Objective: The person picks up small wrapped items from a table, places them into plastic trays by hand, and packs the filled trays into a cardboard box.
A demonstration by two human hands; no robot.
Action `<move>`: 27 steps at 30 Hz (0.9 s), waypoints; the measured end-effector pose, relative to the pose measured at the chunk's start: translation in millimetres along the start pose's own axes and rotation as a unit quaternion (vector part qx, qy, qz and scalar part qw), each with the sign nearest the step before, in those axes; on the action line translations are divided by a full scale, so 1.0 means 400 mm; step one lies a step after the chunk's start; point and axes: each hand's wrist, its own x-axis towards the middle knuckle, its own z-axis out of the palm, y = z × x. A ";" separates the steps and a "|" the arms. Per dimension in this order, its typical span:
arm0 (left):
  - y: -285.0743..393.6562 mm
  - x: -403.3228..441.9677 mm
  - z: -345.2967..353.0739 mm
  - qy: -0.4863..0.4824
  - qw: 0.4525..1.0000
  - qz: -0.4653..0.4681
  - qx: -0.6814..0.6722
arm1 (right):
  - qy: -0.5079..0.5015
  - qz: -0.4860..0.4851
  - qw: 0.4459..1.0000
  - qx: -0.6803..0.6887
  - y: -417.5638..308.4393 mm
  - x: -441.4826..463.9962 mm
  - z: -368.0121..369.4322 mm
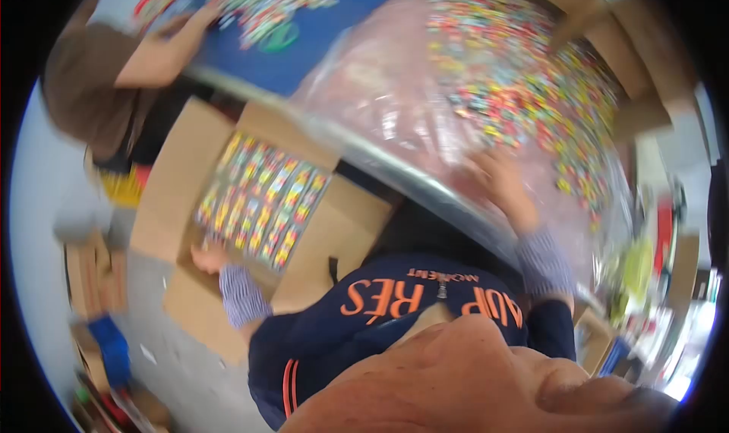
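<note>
My left hand (208, 258) reaches inside an open cardboard box (181, 176), at its near left corner beside the packed rows. Its fingers are blurred, so its grip is unclear. Rows of small, brightly coloured pieces (262, 198) fill the box, standing in neat lines. My right hand (503, 179) is over the plastic-covered table (380, 91), fingers stretched out and slightly apart, nothing visible in them. Just beyond it spreads a large heap of loose small pieces (524, 91) in red, yellow and green, too blurred to name.
Another person's arm (171, 53) works at a blue surface (292, 72) with more coloured pieces (266, 8) at upper left. Cardboard flaps (645, 118) border the heap at right. Cartons (95, 273) stand on the floor at left. The table edge (425, 186) runs between box and tabletop.
</note>
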 end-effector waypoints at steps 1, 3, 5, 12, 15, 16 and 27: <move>0.070 -0.022 -0.062 -0.016 0.985 -0.004 -0.171 | 0.041 -0.059 0.997 -0.039 0.043 0.059 0.033; 0.116 -0.055 -0.087 0.056 0.966 0.175 -0.183 | 0.112 -0.131 0.985 -0.013 0.105 0.144 0.082; 0.216 -0.060 -0.066 0.063 0.950 0.246 -0.183 | 0.143 -0.184 0.966 -0.112 0.146 0.229 0.101; 0.492 -0.149 -0.187 -0.091 0.870 0.317 -0.366 | 0.059 0.203 0.962 -0.172 0.361 0.105 -0.048; 0.585 -0.214 -0.273 -0.067 0.861 0.399 -0.309 | 0.098 0.290 0.920 -0.245 0.467 -0.099 -0.115; 0.623 -0.231 -0.296 -0.051 0.839 0.449 -0.304 | 0.083 0.330 0.910 -0.238 0.460 -0.160 -0.147; 1.048 -0.930 -0.471 -0.360 0.352 0.805 -0.313 | 0.135 0.165 0.963 -0.167 0.414 -0.332 -0.171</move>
